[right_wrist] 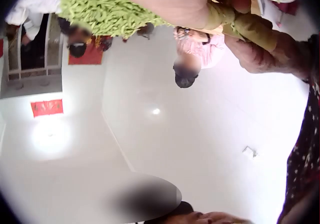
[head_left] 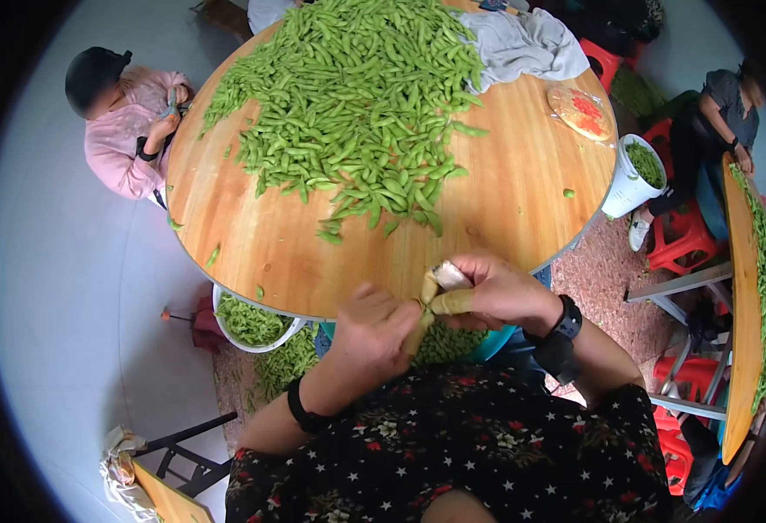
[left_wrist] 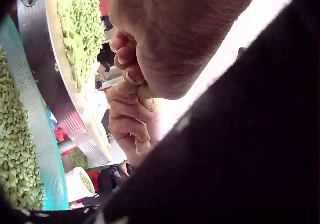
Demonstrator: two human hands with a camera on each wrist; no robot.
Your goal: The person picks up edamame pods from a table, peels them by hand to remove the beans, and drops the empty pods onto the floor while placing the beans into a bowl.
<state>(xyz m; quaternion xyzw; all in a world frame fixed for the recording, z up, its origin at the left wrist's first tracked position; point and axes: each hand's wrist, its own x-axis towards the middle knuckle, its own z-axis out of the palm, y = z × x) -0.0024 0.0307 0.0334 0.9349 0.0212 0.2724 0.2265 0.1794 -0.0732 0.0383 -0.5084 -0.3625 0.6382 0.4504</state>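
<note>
**Risking a slip at close quarters**

Looks curled at left hand (head_left: 367, 338) and right hand (head_left: 512, 294); can't tell whether gripping anything. Could slip or pinch skin, with wrapped fingertips (head_left: 453, 302) so close. See green pods (head_left: 348, 113) heaped on round table (head_left: 522, 196), loose enough to spill if bumped.

This is an indoor shared workroom, whether in a home or a business cannot be told. Green bean pods (head_left: 357, 96) cover much of a round wooden table (head_left: 531, 192); at the frame's right, a second table (head_left: 738, 349) bears more greens near red plastic stools (head_left: 684, 240). Shelled beans (left_wrist: 17, 154) fill a turquoise basin (left_wrist: 44, 139), left in the left wrist view. Pale walls (right_wrist: 160, 149) enclose the room.
</note>
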